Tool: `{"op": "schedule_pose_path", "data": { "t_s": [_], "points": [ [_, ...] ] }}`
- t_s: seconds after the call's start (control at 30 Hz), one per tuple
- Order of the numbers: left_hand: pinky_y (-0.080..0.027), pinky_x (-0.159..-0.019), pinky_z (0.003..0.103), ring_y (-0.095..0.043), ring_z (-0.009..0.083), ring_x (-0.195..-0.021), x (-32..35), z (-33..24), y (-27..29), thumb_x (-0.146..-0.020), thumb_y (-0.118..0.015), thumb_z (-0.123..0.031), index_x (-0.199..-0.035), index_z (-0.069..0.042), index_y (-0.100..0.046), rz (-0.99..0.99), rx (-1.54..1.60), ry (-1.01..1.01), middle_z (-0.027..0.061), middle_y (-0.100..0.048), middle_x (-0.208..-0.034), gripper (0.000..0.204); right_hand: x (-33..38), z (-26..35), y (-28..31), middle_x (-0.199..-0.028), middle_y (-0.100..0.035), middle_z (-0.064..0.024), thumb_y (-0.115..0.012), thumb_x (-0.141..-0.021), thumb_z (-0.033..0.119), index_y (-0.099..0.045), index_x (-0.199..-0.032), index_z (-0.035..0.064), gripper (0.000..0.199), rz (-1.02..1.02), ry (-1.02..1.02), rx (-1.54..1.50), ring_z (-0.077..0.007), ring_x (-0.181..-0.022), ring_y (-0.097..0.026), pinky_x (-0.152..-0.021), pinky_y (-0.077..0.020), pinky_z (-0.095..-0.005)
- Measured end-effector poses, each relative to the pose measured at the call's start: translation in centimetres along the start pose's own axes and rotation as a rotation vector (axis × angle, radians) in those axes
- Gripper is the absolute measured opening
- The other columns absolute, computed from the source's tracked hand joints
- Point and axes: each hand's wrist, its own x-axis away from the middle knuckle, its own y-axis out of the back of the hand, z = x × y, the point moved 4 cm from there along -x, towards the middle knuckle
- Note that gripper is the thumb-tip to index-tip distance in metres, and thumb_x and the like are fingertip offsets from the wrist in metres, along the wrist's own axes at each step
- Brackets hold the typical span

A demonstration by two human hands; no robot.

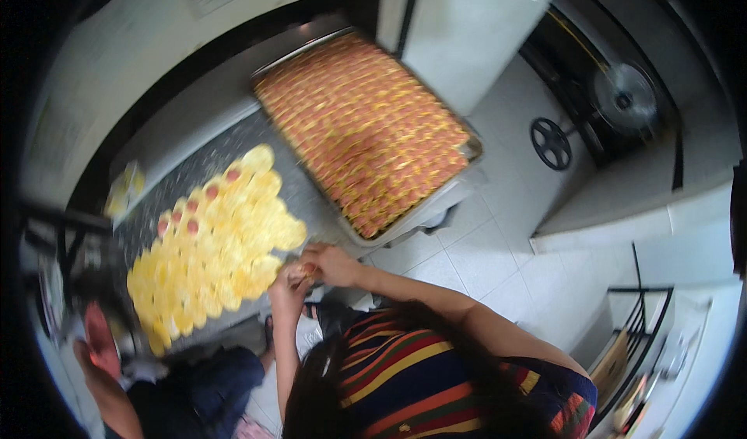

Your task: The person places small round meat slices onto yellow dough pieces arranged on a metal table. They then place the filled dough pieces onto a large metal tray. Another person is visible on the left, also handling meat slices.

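Both my left hand and right hand pinch one small reddish piece between fingertips, just off the yellow wrapper spread, near the filled tray; its long axis too blurred to read.

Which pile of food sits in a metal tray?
The orange-red rolled pieces, packed in rows in the metal tray. The yellow rounds lie loose on the speckled counter.

Bright, even daylight, soft shadows only. Motion blur smears the whole frame; the tray beyond the grip loses detail. Pale wall above glares slightly. Fisheye bends edges; black vignette rings the rim.
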Motion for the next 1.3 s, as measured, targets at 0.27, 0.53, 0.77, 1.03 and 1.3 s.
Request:
{"op": "schedule_pose_path", "data": {
  "t_s": [0.27, 0.53, 0.77, 1.03, 1.3],
  "points": [
    [-0.050, -0.072, 0.024, -0.061, 0.0118, -0.079, 0.7, -1.8, 0.9, -0.074, -0.070, 0.006, -0.110, 0.001, -0.056, 0.047, 0.132, 0.112, 0.0080, -0.061, -0.090, 0.039, 5.6, -5.4, 19.4, -0.092, -0.066, -0.0065, -0.071, -0.067, 0.003, -0.064, -0.098, 0.0073, 0.032, -0.514, -0.303, -0.297, -0.0198, -0.085, -0.064, -0.073, -0.0512, -0.0310],
    [-0.050, -0.072, 0.023, -0.062, 0.0113, -0.080, 1.8, -0.6, 0.0, -0.075, -0.068, 0.007, -0.108, 0.004, -0.056, 0.072, 0.156, 0.129, 0.0079, -0.063, -0.089, 0.035, 12.3, -17.7, 33.3, -0.080, -0.063, -0.0135, -0.064, -0.067, 0.001, -0.062, -0.088, 0.0048, 0.022, -0.552, -0.801, 0.496, -0.0284, -0.076, -0.064, -0.070, -0.0507, -0.0369],
    [-0.051, -0.070, 0.024, -0.064, 0.0122, -0.080, 1.7, -2.3, -0.5, -0.076, -0.067, 0.007, -0.107, 0.004, -0.057, 0.082, 0.094, 0.133, 0.0088, -0.064, -0.089, 0.034, 10.7, -19.8, 31.3, -0.088, -0.063, -0.0195, -0.059, -0.071, 0.002, -0.062, -0.093, 0.0049, 0.022, -0.521, -0.812, 0.596, -0.0366, -0.088, -0.061, -0.075, -0.0497, -0.0445],
    [-0.051, -0.069, 0.025, -0.065, 0.0138, -0.079, 2.7, -1.1, -0.9, -0.076, -0.068, 0.005, -0.106, 0.003, -0.058, 0.091, 0.083, 0.078, 0.0101, -0.065, -0.089, 0.032, 10.9, -21.6, 31.3, -0.086, -0.063, -0.0239, -0.060, -0.069, -0.002, -0.060, -0.098, 0.0039, 0.030, -0.584, -0.793, 0.429, -0.0403, -0.084, -0.061, -0.073, -0.0492, -0.0453],
    [-0.051, -0.068, 0.026, -0.065, 0.0154, -0.080, 3.2, -1.0, -0.5, -0.077, -0.067, 0.004, -0.107, 0.002, -0.058, 0.092, 0.040, 0.109, 0.0108, -0.065, -0.090, 0.031, 10.6, -21.2, 31.2, -0.086, -0.063, -0.0250, -0.059, -0.069, -0.001, -0.061, -0.093, 0.0019, 0.025, -0.485, -0.822, 0.560, -0.0412, -0.085, -0.061, -0.073, -0.0488, -0.0476]
  ]
}}
